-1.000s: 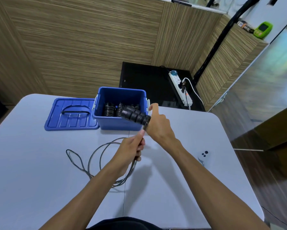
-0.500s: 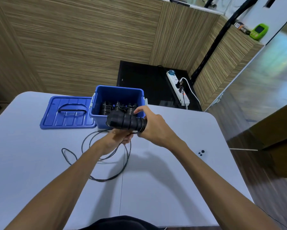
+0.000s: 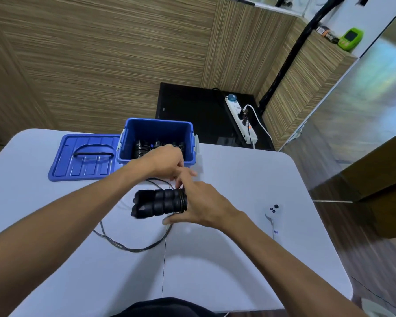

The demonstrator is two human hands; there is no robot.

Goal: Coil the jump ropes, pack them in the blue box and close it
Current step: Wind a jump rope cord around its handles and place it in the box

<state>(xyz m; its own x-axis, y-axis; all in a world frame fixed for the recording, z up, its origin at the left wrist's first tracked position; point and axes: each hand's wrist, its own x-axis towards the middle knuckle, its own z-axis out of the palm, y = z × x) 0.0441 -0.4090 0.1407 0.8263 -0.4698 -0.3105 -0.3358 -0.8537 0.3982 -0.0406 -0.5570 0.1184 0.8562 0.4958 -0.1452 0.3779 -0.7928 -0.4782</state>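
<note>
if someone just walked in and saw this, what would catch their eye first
Most likely the pair of ribbed black jump rope handles held side by side in the right hand above the middle of the white table. Its thin grey cable loops loosely below. Behind, the left hand reaches across the open blue plastic box, its flat blue lid lying alongside.

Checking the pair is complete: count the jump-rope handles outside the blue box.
2. The upper handle and lower handle lie side by side in the right hand. Others sit in the blue box, partly hidden by the left hand.
</note>
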